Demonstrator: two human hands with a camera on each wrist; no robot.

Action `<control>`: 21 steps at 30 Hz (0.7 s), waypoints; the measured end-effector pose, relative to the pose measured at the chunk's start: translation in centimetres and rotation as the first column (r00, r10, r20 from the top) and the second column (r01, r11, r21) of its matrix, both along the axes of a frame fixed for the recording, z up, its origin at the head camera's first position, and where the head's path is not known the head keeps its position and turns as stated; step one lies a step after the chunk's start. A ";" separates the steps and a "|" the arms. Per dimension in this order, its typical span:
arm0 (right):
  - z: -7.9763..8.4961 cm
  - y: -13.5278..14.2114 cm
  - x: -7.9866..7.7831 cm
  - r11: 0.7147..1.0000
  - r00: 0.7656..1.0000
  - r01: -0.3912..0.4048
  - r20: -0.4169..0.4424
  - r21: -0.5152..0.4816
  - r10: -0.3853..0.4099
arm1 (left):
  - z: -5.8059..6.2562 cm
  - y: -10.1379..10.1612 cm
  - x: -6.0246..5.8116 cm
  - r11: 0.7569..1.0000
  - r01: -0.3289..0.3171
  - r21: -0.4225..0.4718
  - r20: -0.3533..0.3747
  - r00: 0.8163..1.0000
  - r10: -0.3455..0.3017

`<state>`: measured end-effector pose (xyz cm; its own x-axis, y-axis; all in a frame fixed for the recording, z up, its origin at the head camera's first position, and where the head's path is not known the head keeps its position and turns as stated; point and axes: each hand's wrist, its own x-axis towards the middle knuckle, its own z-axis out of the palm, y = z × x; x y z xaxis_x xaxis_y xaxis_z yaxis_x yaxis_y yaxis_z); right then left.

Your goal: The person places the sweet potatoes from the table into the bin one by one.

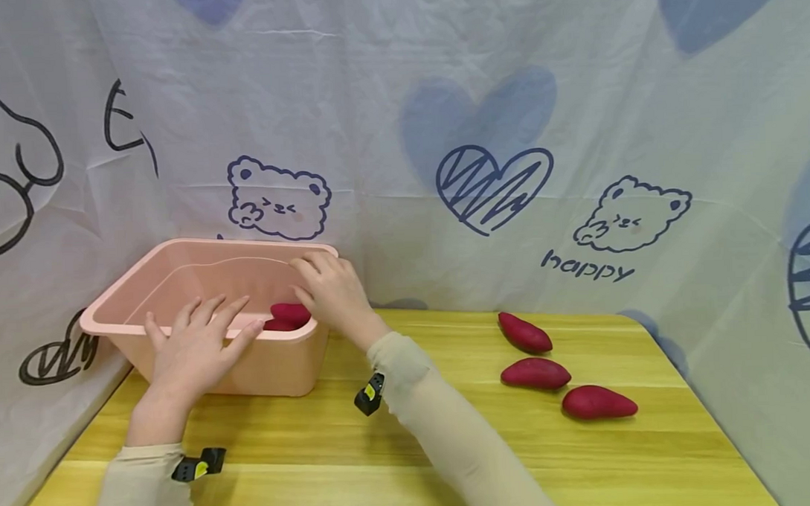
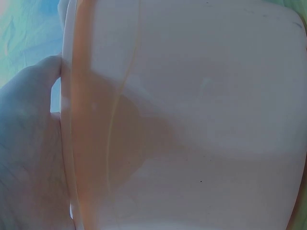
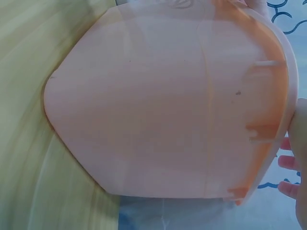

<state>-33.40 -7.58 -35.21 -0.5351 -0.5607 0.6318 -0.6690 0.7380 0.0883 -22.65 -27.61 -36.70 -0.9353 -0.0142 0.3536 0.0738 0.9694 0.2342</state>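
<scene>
The left hand (image 1: 196,355) has its fingers spread, nearly straight, over the near rim of the pink plastic basin (image 1: 268,368), holding nothing; the right hand (image 1: 337,291) bends its fingers loosely at the right rim, with no held thing visible. Two red sweet potatoes (image 1: 290,313) show inside, three sweet potatoes (image 1: 535,373) lie on the table (image 1: 298,465). Uneven pressure on the rim could tip or slide the basin; a sweeping right sleeve (image 1: 444,423) might roll the outside ones.

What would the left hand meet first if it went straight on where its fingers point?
Likely the far inner wall of the pink tub; depth is unclear, so the left hand might pass above it.
</scene>
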 end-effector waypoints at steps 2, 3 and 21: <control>-0.1 0.3 0.0 1.000 1.000 0.000 0.007 -0.001 0.000 | 0.0 0.0 0.0 1.000 0.001 0.000 0.002 1.000 -0.001; -0.2 0.5 0.0 1.000 1.000 -0.001 0.010 -0.005 0.001 | 0.0 0.0 0.0 1.000 0.001 0.000 0.003 1.000 -0.001; -1.4 4.4 0.3 0.993 0.999 -0.033 0.008 -0.118 0.034 | -0.1 0.0 -0.1 1.000 0.006 0.011 0.013 1.000 -0.006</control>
<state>-33.05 -3.16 -36.66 -0.5239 -0.5008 0.6890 -0.6942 0.7198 -0.0046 -22.72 -27.62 -36.76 -0.9399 -0.0124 0.3413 0.0763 0.9664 0.2453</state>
